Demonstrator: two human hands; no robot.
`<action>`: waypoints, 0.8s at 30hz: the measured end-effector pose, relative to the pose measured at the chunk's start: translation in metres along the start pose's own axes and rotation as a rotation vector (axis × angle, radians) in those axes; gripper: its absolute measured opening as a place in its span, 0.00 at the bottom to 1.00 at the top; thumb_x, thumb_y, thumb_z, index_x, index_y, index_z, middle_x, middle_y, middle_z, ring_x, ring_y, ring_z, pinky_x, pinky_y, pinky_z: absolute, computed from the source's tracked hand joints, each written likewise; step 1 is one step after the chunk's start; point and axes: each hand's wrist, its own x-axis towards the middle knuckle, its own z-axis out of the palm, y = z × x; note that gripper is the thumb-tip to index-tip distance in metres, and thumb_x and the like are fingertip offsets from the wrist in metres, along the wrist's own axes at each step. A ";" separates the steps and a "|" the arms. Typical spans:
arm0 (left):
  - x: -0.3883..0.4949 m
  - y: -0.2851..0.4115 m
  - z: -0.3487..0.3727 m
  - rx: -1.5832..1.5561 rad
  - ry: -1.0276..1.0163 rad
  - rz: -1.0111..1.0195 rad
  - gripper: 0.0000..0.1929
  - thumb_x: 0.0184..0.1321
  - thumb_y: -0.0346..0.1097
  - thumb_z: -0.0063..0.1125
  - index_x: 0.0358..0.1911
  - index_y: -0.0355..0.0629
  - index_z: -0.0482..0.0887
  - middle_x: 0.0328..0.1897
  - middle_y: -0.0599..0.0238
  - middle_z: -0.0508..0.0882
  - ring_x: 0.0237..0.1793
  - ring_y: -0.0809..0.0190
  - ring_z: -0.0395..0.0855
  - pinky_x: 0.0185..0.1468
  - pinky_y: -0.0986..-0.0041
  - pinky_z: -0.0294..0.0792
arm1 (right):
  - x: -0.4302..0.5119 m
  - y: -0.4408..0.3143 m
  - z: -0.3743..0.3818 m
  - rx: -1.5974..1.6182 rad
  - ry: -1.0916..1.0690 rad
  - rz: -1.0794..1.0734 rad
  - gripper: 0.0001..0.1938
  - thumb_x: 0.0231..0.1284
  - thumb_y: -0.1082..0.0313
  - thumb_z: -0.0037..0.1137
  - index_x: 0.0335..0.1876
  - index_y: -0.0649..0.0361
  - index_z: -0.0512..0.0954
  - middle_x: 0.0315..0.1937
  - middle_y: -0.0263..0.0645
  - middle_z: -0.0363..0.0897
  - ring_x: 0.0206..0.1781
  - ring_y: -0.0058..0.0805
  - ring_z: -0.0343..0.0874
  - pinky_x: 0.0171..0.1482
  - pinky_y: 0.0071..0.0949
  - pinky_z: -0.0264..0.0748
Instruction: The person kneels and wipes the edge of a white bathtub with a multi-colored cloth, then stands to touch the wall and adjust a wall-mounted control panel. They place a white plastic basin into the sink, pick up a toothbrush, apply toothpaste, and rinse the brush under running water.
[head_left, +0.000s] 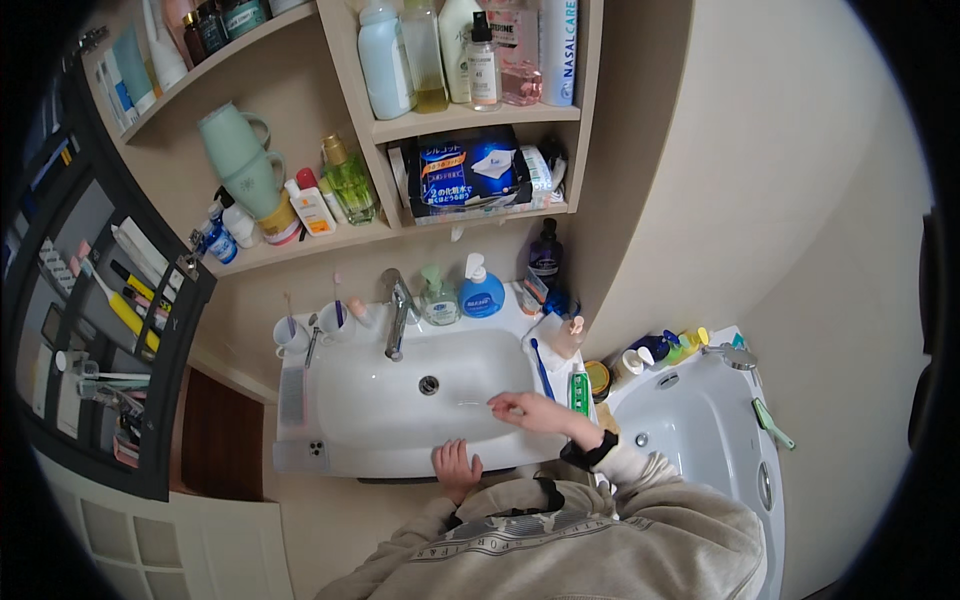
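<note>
My left hand rests with its fingers on the front rim of the white washbasin. Over the right part of the bowl is my right hand, fingers curled. A thin pale streak shows in the bowl beside its fingertips; whether it is a held object or a reflection is unclear. The chrome faucet stands at the back, behind the drain. On the basin's right ledge lie a blue toothbrush and a green toothpaste tube.
Two white cups with brushes stand back left; a phone lies front left. Behind the basin are a green pump bottle and a blue pump bottle. Loaded shelves hang above. A bathtub is at right, an open mirror cabinet at left.
</note>
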 end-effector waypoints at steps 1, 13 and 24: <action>0.000 0.000 0.000 -0.009 0.003 -0.002 0.22 0.47 0.41 0.54 0.45 0.33 0.76 0.45 0.52 0.78 0.50 0.48 0.72 0.58 0.53 0.58 | 0.004 -0.011 -0.015 0.017 0.041 -0.052 0.14 0.64 0.61 0.50 0.48 0.62 0.74 0.34 0.44 0.80 0.39 0.38 0.79 0.44 0.30 0.73; 0.001 0.002 -0.001 0.025 0.050 0.012 0.21 0.46 0.41 0.53 0.43 0.35 0.77 0.44 0.56 0.79 0.49 0.51 0.73 0.55 0.57 0.60 | 0.018 -0.164 -0.163 -0.141 0.491 -0.349 0.08 0.59 0.66 0.58 0.32 0.65 0.78 0.24 0.36 0.78 0.27 0.18 0.73 0.32 0.19 0.71; -0.003 0.001 0.002 -0.007 0.044 -0.015 0.22 0.45 0.41 0.54 0.43 0.36 0.77 0.43 0.56 0.78 0.48 0.49 0.72 0.55 0.55 0.59 | -0.042 -0.233 -0.239 -0.267 0.328 -0.201 0.09 0.59 0.65 0.58 0.34 0.64 0.78 0.29 0.32 0.80 0.35 0.18 0.77 0.42 0.20 0.73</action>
